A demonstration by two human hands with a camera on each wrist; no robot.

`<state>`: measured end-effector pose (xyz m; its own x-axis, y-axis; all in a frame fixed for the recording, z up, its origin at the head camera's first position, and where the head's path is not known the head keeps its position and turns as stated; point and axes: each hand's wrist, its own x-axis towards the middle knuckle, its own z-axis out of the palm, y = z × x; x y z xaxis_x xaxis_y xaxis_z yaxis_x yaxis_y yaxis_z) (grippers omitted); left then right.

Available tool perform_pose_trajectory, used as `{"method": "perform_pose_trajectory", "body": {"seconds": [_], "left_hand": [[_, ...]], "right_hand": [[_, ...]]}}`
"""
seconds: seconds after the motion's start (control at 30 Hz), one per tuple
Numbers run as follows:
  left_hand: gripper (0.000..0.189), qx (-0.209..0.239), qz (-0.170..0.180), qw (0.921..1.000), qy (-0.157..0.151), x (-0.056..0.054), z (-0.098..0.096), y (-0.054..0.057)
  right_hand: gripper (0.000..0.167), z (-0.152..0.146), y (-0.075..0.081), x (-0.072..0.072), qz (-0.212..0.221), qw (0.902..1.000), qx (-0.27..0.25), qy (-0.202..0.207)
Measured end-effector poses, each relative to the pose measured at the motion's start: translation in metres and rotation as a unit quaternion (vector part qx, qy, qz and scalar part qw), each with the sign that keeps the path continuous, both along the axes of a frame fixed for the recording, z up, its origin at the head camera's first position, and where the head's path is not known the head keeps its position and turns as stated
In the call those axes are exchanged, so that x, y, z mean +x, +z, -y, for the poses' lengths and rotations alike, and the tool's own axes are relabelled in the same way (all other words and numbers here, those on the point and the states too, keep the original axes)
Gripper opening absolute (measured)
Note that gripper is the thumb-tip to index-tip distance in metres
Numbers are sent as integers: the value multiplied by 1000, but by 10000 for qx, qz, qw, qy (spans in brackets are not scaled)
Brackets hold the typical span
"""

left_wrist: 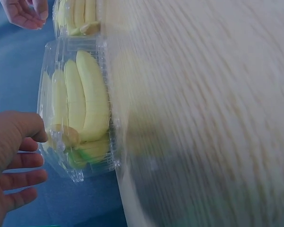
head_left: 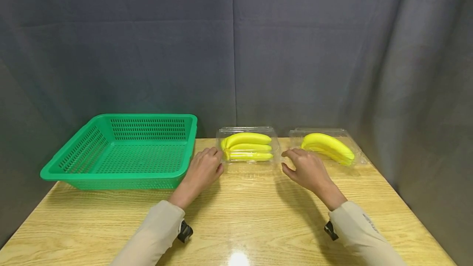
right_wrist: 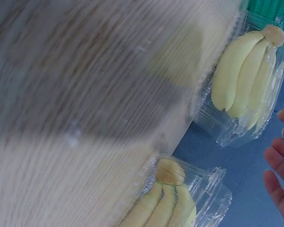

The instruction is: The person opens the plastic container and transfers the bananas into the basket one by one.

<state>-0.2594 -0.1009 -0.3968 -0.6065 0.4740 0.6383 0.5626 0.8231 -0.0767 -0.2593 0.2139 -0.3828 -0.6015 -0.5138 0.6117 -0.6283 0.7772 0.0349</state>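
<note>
A clear plastic clamshell box (head_left: 245, 129) at the back of the table holds a bunch of yellow bananas (head_left: 249, 138). My left hand (head_left: 202, 167) is at its left end, fingertips right by the box wall and fingers loosely bent in the left wrist view. On the other side, my right hand (head_left: 306, 169) hovers with relaxed, parted fingers and nothing between them. It lies between this box and a second clamshell box (head_left: 295, 134), which also contains a banana bunch (head_left: 329, 146). The right wrist view shows those fingers (right_wrist: 277, 156) apart from the first box.
A green perforated plastic basket (head_left: 114, 182) stands on the left of the wooden table (head_left: 244, 216), its inside bare. Dark grey curtains (head_left: 177, 65) hang behind the table and at its sides. The second box sits near the table's right edge.
</note>
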Motion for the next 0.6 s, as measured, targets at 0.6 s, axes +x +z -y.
{"method": "perform_pose_trajectory", "body": {"seconds": [0.6], "left_hand": [[10, -19, 105, 9998, 177, -7, 1, -6]], "right_hand": [[21, 3, -7, -10, 214, 9996, 196, -62]]}}
